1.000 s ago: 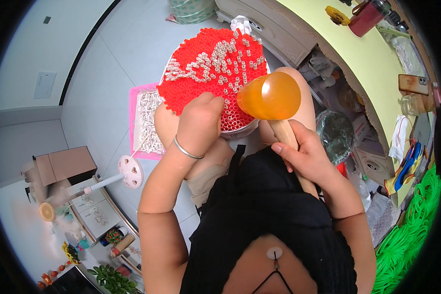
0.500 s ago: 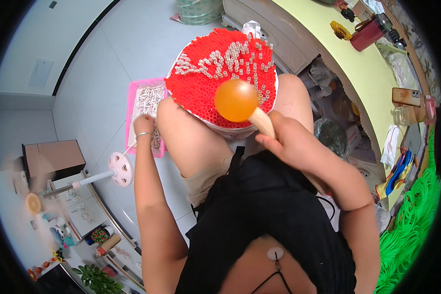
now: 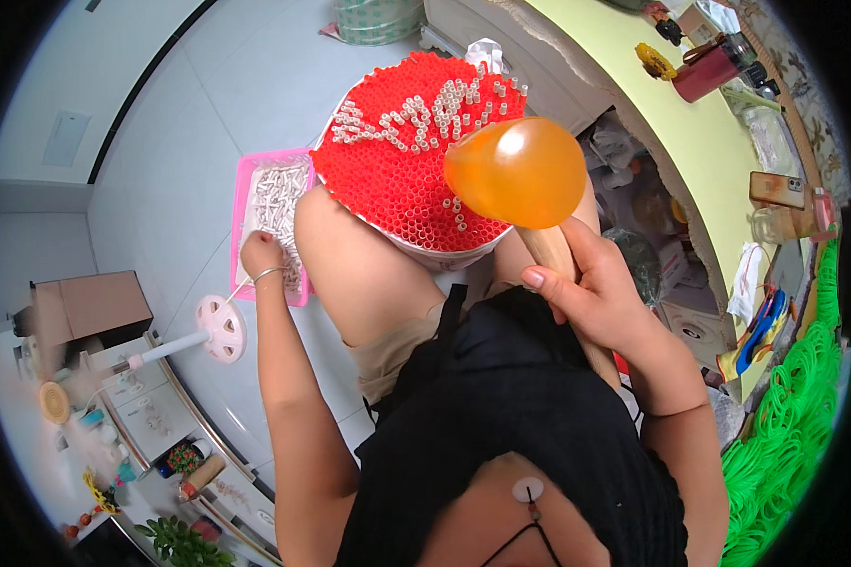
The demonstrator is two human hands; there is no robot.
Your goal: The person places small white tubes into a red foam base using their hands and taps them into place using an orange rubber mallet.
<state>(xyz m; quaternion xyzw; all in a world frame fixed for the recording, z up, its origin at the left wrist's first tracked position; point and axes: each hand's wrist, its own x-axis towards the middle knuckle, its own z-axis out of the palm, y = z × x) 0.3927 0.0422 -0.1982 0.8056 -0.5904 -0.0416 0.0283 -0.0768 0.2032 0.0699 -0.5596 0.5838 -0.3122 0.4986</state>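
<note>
Filling this red straw bucket (image 3: 397,180) is only partly done: white sticks are sitting in one band, lots left. Left hand (image 3: 258,255) is reaching into the pink tray (image 3: 239,217), grip unclear. Right hand (image 3: 596,293) is gripping a wooden handle (image 3: 548,250) under the orange balloon (image 3: 515,170).

One orange balloon (image 3: 517,170) is seen, mounted on one wooden handle (image 3: 556,260), with one round tub (image 3: 416,151) packed with red and white straws, too many to be counted, beneath it. One pink tray (image 3: 244,203) of small white pieces, likewise uncountable, is noted at the left, and one white stand with a round disc (image 3: 219,328) near it. Two hands are counted: one left hand (image 3: 260,253), one right hand (image 3: 591,293).
</note>
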